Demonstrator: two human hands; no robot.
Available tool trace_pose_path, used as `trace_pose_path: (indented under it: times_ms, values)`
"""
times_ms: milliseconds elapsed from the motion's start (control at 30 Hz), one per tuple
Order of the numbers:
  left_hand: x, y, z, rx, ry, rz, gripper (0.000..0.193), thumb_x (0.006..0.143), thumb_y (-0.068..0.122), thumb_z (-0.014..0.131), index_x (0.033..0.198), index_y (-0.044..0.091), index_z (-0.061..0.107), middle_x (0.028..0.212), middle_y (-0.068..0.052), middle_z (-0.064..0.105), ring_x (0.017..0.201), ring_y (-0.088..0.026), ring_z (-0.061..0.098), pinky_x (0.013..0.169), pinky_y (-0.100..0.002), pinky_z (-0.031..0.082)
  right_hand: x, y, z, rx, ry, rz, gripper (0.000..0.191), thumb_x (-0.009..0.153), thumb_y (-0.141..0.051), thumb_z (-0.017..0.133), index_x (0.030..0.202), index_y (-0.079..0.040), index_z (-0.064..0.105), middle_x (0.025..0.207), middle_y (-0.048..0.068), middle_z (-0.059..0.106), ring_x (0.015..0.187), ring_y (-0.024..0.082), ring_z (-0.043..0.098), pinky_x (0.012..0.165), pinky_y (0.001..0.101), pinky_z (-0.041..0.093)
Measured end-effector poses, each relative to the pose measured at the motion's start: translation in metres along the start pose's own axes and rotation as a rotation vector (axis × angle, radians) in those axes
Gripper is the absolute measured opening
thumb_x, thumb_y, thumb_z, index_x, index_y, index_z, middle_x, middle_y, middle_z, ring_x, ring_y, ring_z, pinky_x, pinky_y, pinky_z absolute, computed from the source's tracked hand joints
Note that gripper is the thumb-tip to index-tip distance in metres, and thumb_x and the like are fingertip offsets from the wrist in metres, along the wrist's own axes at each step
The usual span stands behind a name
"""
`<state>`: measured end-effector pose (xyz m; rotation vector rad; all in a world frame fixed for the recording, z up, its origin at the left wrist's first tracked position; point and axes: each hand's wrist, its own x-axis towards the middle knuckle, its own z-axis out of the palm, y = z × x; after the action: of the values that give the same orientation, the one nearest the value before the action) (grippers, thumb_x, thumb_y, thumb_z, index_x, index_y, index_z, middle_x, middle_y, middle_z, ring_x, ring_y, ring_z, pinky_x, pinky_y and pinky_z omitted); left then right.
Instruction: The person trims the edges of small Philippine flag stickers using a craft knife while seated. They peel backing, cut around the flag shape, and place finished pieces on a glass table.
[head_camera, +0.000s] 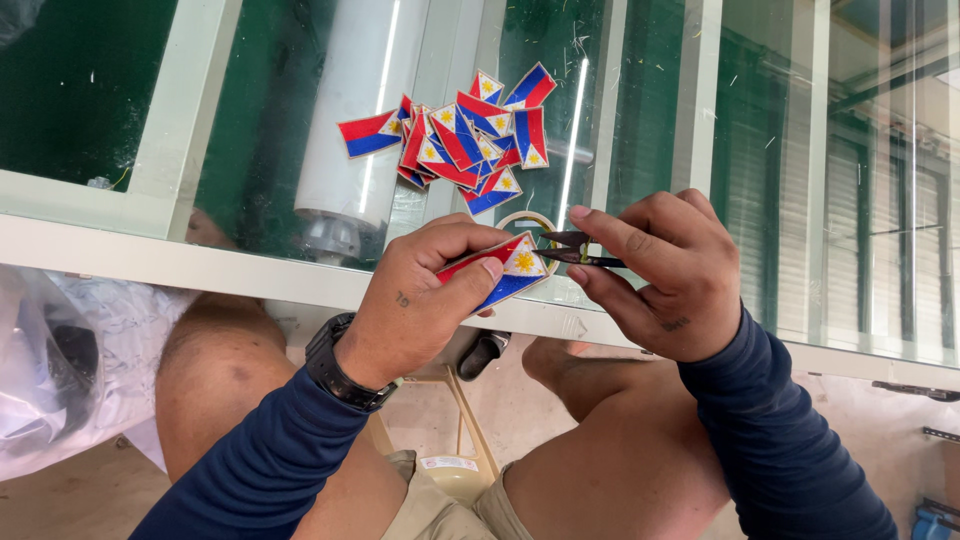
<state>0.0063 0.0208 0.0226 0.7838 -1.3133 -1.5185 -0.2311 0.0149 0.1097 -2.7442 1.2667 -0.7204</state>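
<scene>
The left hand (425, 295) grasps a flag patch (505, 268) between thumb and forefinger; the patch is red, blue and white with a yellow sun and a pale stitched border. The patch is held just above the near edge of the glass table (640, 110), tilted, with its white triangle end pointing toward the right hand (655, 275). A black wristwatch (340, 365) sits on the left wrist, at the cuff of a dark blue sleeve (255, 465).

The right hand is closed on a pair of small black thread snips (575, 250), thumb on one side and fingers on the other. The blade tips meet the right end of the held patch at its border. Whether the blades are pressed fully together cannot be determined.

A loose pile of matching flag patches (465, 140) lies on the glass farther from the person, well apart from both hands; the patches overlap at varied angles. Under the glass, a white tube (350, 110) runs away from the person, beside the pale green table frame (170, 260).

Below the table edge, the person's bare knees are visible. A clear plastic bag (60, 370) rests at the person's left side, near the left knee
</scene>
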Motion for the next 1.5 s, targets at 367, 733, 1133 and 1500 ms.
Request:
trace_pose_path:
  times_ms: [367, 733, 1133, 1500]
  values:
    - [-0.0008, 0.0040, 0.0019, -0.070, 0.008, -0.096, 0.024, 0.098, 0.009, 0.061, 0.114, -0.004, 0.072, 0.101, -0.005, 0.069, 0.088, -0.008, 0.066, 0.078, -0.023, 0.056, 0.0007, -0.0015, -0.0006, 0.000, -0.009, -0.008, 0.046, 0.078, -0.015, 0.090, 0.121, -0.008, 0.075, 0.087, 0.003, 0.063, 0.073, 0.020, 0.049, 0.067, 0.0350, 0.039]
    - [-0.0009, 0.0020, 0.0019, -0.035, -0.004, -0.093, 0.024, 0.098, 0.009, 0.060, 0.115, -0.005, 0.071, 0.101, -0.005, 0.067, 0.085, -0.008, 0.065, 0.073, -0.023, 0.055, -0.0006, 0.0013, 0.0030, 0.078, -0.024, 0.011, 0.046, 0.079, -0.014, 0.089, 0.121, -0.007, 0.073, 0.089, 0.005, 0.063, 0.075, 0.021, 0.052, 0.068, 0.0348, 0.041]
    - [-0.0044, 0.0036, 0.0017, -0.055, -0.007, -0.152, 0.026, 0.098, 0.010, 0.060, 0.115, -0.004, 0.073, 0.096, -0.002, 0.069, 0.080, -0.003, 0.060, 0.069, -0.020, 0.052, -0.0001, -0.0045, 0.0067, 0.093, -0.026, 0.010, 0.048, 0.078, -0.011, 0.089, 0.123, -0.005, 0.072, 0.085, 0.007, 0.061, 0.074, 0.021, 0.053, 0.066, 0.0350, 0.043]
    - [-0.0058, 0.0074, 0.0005, -0.085, -0.027, -0.215, 0.027, 0.097, 0.012, 0.061, 0.114, -0.003, 0.074, 0.092, -0.001, 0.069, 0.076, -0.003, 0.059, 0.065, -0.020, 0.051, 0.0002, -0.0046, 0.0040, -0.009, -0.001, -0.103, 0.045, 0.078, -0.014, 0.090, 0.119, -0.004, 0.073, 0.087, 0.006, 0.064, 0.073, 0.022, 0.051, 0.066, 0.0362, 0.041]
